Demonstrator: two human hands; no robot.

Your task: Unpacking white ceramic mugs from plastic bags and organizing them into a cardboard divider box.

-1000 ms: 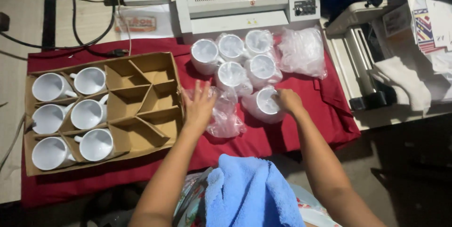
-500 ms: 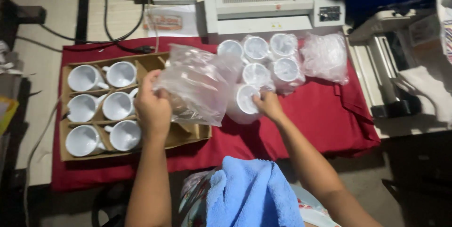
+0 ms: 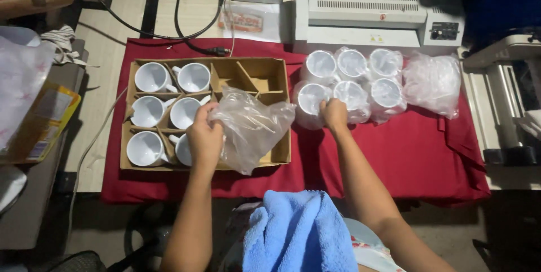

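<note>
Left hand (image 3: 204, 136) pinches a crumpled clear plastic bag (image 3: 251, 128) above the divided cardboard box (image 3: 276, 72); right hand (image 3: 335, 115) grips a bagged white mug (image 3: 313, 100), seemingly mid-unwrapping; the bag wants discarding.

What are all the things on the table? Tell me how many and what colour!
Bare mugs: six, white, in the box's left compartments.
Cardboard box: one, brown, on the cloth's left side.
Wrapped mugs: six, white in clear plastic, right of the box.
Loose bag: one, clear, crumpled at the cloth's right.
Cloth: one, red, covering the table.
Machine: one, white, behind the wrapped mugs.
Towel: one, blue, on the person's lap.
Held bag: one, clear, over the box.
Left hand: grips the held bag.
Right hand: on a front wrapped mug.
</note>
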